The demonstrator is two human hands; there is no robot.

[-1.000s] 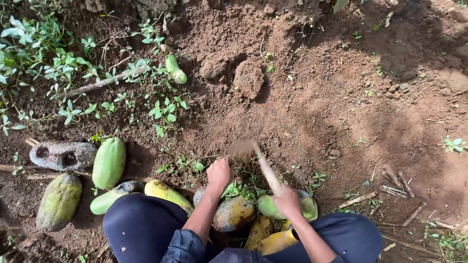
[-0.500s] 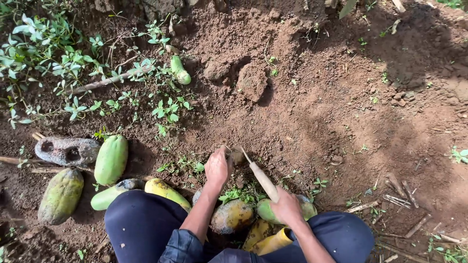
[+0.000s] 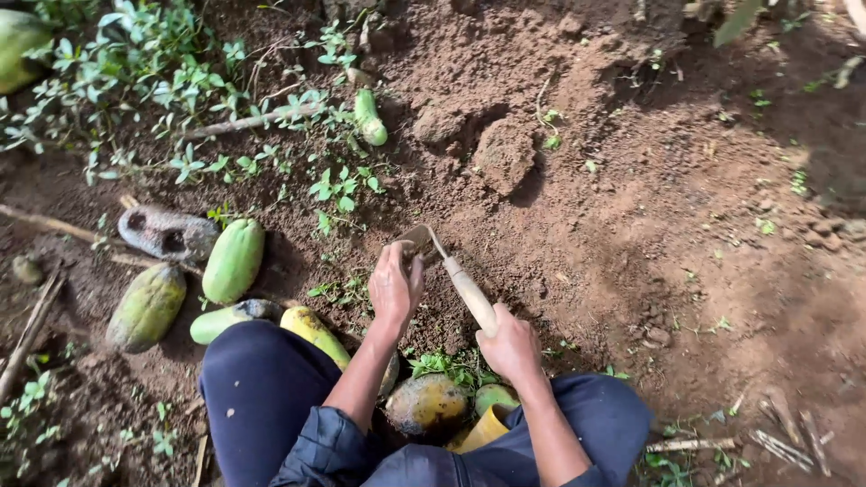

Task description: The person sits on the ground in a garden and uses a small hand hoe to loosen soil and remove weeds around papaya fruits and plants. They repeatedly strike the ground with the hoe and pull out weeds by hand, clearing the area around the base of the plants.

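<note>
My right hand [image 3: 507, 344] is clenched round the hoe [image 3: 456, 275] handle for leverage, blade dug into the soil [image 3: 577, 216]. My left hand [image 3: 394, 287], fingers curled, presses the blade, steadying it near the papayas [image 3: 233, 260].

Hands [image 3: 394, 287] on hoe [image 3: 456, 275], soil [image 3: 595, 207].

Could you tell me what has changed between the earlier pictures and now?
The small hoe was drawn back toward the person, its blade tilting up out of the soil. The left hand moved onto the blade end, touching it, while the right hand kept its grip on the wooden handle. The camera view shifted too. The papayas and the soil clods lie as before.
</note>
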